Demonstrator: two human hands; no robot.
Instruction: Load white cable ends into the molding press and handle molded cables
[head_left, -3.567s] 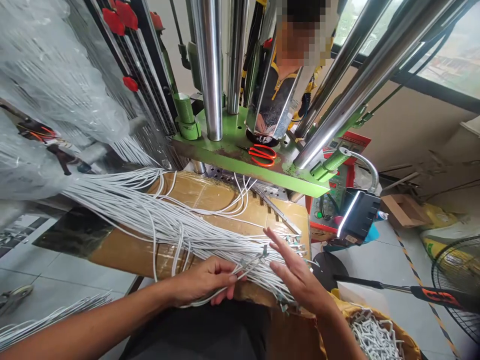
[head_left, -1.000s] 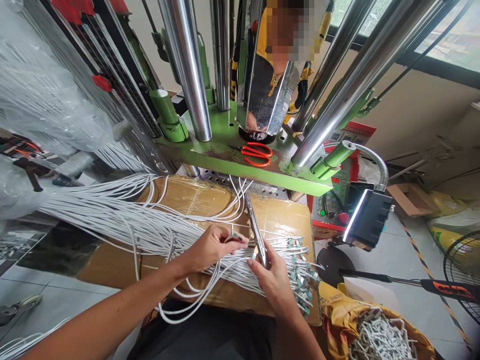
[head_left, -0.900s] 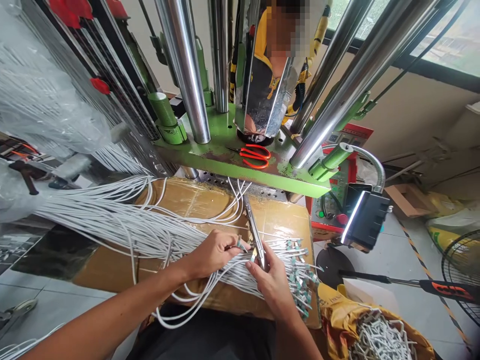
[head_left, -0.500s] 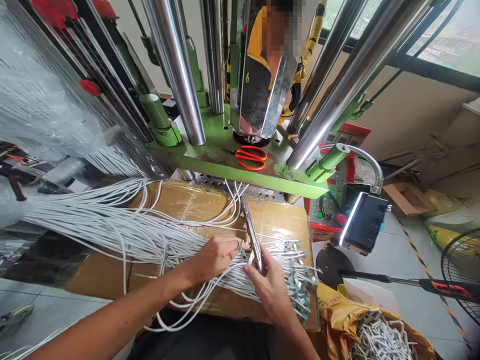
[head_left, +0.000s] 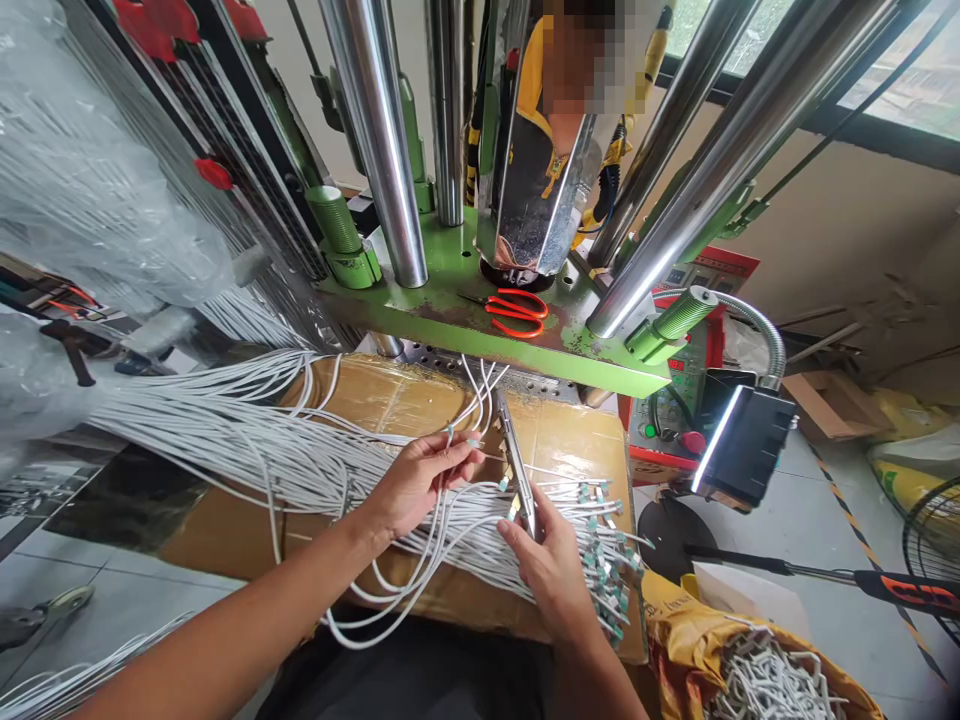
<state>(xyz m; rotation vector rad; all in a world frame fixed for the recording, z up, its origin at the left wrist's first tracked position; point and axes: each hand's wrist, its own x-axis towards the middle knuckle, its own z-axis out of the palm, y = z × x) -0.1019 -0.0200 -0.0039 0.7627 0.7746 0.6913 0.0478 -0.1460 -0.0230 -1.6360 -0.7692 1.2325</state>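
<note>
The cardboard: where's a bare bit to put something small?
Bare cardboard shows below the green plate: one patch right of the metal bar, another left, above the white cables. It's crowded where those cables spread under the left hand and right hand.

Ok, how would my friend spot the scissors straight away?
Find the thick green metal plate where tall, shiny steel posts stand. Near its front edge lie scissors with dark pointed blades and orange-red looped handles, the only orange-red thing on it.

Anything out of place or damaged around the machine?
The scissors lie loose on the green plate, in front of the shiny column, which seems an odd spot for a tool. The plate's paint looks worn in patches, perhaps just from use.
</note>
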